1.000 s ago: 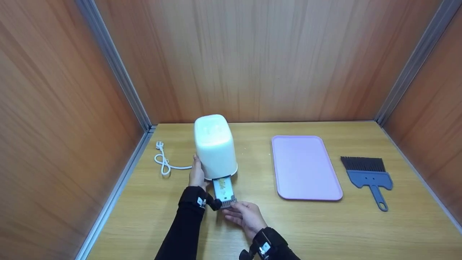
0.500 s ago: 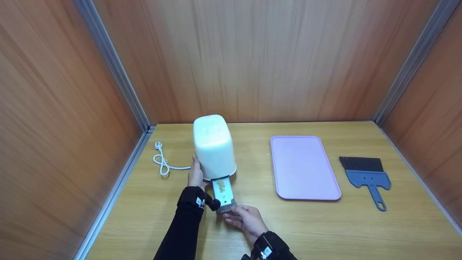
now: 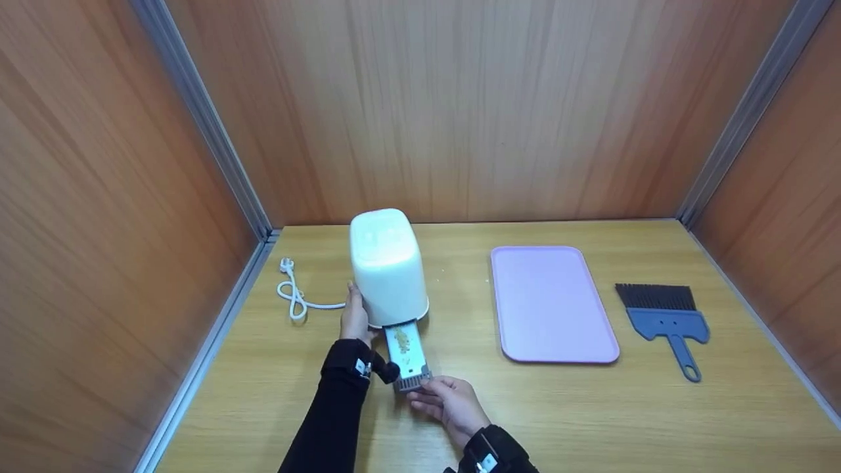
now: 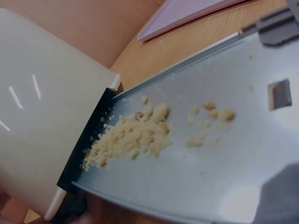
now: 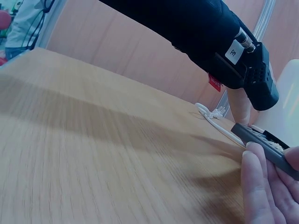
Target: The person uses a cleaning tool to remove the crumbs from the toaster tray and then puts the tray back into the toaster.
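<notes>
A white toaster (image 3: 387, 269) stands at the left of the table, its crumb tray (image 3: 404, 345) sticking out of the near end. Pale crumbs (image 4: 133, 135) lie heaped on the tray by the slot in the left wrist view, with a few looser bits further out. My left hand (image 3: 355, 318) holds the toaster's lower left side, thumb toward the near end. With thumb and fingers, my right hand (image 3: 454, 404) pinches the tray's grey slotted end (image 3: 412, 382). The right wrist view shows these fingers (image 5: 261, 186) under the grey end, with the thumb over it.
The toaster's white cord (image 3: 295, 299) and plug lie to its left. A pink tray (image 3: 555, 305) rests right of the middle, and a blue brush (image 3: 667, 322) with dark bristles lies farther right. Wooden walls (image 3: 473, 112) enclose the table at the back and both sides.
The crumb tray has slid a little farther out toward me, and my right hand has moved back with it. My left hand has stayed on the toaster.
</notes>
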`<state>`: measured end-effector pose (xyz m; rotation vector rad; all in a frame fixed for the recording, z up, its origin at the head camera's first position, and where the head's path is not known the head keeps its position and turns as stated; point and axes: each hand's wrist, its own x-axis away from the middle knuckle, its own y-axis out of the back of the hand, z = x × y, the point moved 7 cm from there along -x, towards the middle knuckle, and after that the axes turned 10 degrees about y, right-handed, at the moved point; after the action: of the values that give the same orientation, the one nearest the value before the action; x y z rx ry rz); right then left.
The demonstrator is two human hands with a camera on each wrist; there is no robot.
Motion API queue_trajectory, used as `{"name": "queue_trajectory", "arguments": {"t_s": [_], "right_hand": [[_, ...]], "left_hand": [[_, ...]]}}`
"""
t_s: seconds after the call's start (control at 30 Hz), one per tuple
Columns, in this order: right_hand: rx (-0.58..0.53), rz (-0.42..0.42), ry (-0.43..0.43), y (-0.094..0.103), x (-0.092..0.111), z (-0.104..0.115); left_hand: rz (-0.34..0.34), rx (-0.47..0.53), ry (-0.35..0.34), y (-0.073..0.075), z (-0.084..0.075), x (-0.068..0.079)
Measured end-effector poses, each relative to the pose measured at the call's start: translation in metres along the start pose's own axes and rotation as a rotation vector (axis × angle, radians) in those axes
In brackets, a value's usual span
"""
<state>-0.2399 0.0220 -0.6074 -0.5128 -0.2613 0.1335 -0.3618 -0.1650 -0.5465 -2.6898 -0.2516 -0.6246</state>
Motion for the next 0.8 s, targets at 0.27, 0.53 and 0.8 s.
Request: {"name": "queue_trajectory", "arguments": {"t_s": [0.27, 0.53, 0.8], "right_hand": [[0.017, 0.007, -0.01, 0.004, 0.006, -0.004], [0.036, 0.024, -0.007, 0.008, 0.008, -0.005], [0.039, 0.028, 0.014, 0.014, 0.013, -0.007]], "left_hand": [[0.011, -0.002, 0.01, 0.0, -0.001, 0.0], [0.009, -0.001, 0.007, 0.001, -0.002, 0.0], [0.003, 0.013, 0.032, 0.001, 0.0, -0.002]]}}
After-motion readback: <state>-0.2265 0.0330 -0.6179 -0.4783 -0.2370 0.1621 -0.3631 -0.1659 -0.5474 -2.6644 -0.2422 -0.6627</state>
